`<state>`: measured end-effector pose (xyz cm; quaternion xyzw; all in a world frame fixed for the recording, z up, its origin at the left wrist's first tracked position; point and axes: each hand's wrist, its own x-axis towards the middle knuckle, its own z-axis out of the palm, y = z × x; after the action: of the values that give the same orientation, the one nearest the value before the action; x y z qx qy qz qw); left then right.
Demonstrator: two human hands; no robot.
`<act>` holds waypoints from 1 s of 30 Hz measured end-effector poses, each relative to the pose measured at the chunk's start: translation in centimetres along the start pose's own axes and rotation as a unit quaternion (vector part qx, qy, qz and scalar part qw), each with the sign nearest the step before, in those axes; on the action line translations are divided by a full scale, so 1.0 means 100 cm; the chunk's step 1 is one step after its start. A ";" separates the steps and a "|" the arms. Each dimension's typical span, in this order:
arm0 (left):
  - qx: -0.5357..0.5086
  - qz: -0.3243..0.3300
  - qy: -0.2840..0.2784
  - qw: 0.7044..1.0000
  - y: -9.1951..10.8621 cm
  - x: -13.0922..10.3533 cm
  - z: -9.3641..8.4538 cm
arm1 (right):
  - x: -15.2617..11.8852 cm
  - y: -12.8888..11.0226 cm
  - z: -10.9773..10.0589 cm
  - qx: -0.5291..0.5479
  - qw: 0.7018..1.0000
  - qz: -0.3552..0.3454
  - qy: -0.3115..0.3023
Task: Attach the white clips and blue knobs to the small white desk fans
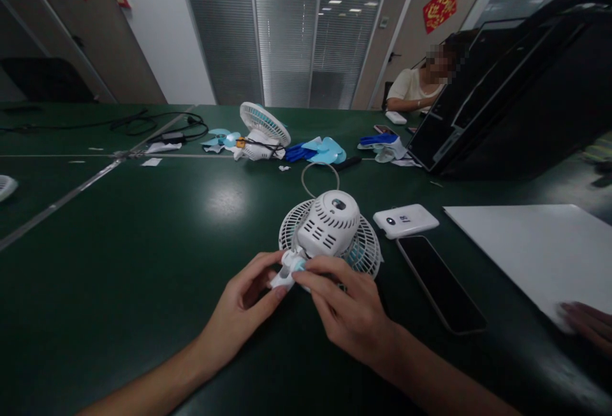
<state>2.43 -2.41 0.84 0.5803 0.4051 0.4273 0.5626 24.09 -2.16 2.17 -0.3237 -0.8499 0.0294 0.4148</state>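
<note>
A dark green desk point(119, 263) stretches out under everything, with a bulky black case point(516, 97) standing on it, ahead and to the right of the hands. A person in a pale top point(411, 88) sits beyond the far side. Well to the right of the hands lies a flat white board point(526, 231), a blurred hand of somebody else point(590, 323) at its edge. The white fan point(329, 225) sits just ahead of the hands, its grille down and its rounded housing up; another fan point(262, 132) lies farther ahead, among light-blue blades point(327, 150). Right of the hands are a dark phone point(442, 285) and, just beyond it, a smaller white device point(406, 220) (marked with some digits). At the fan's near edge, the left hand point(232, 314) pinches a white clip point(283, 279) between thumb and fingers, while the right hand point(354, 308) pinches the tiny light-blue knob point(299, 264) on it.
</note>
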 end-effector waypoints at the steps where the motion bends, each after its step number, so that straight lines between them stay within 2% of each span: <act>1: -0.001 0.001 0.001 1.000 0.000 0.000 0.000 | 0.000 0.001 -0.001 -0.006 1.000 -0.001 -0.007; 8: 0.008 0.013 0.001 1.000 0.002 0.000 -0.001 | -0.004 -0.001 0.005 -0.040 0.999 0.010 -0.017; 14: 0.019 0.019 -0.019 0.999 0.000 -0.003 0.001 | -0.002 -0.001 0.005 -0.043 0.997 0.056 0.032; 18: 0.027 0.020 -0.018 0.999 -0.002 -0.004 0.001 | 0.002 -0.001 0.003 -0.066 0.995 0.067 0.027; 21: 0.033 0.020 -0.012 0.999 -0.002 -0.003 0.001 | 0.005 0.003 -0.002 -0.067 0.996 0.049 -0.015; 25: 0.031 0.025 -0.005 0.999 0.000 -0.002 0.000 | 0.008 0.015 -0.017 -0.061 0.987 -0.032 -0.143; 27: 0.030 0.023 -0.008 0.999 0.001 -0.002 0.000 | 0.009 0.020 -0.022 -0.070 0.985 -0.054 -0.148; 30: 0.028 0.019 -0.018 0.999 0.002 -0.002 0.000 | 0.010 0.018 -0.023 -0.096 0.987 -0.076 -0.106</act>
<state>2.37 -2.65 0.99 0.6111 0.3951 0.4161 0.5453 26.24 -0.61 3.79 -0.2916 -0.9101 -0.0493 0.2903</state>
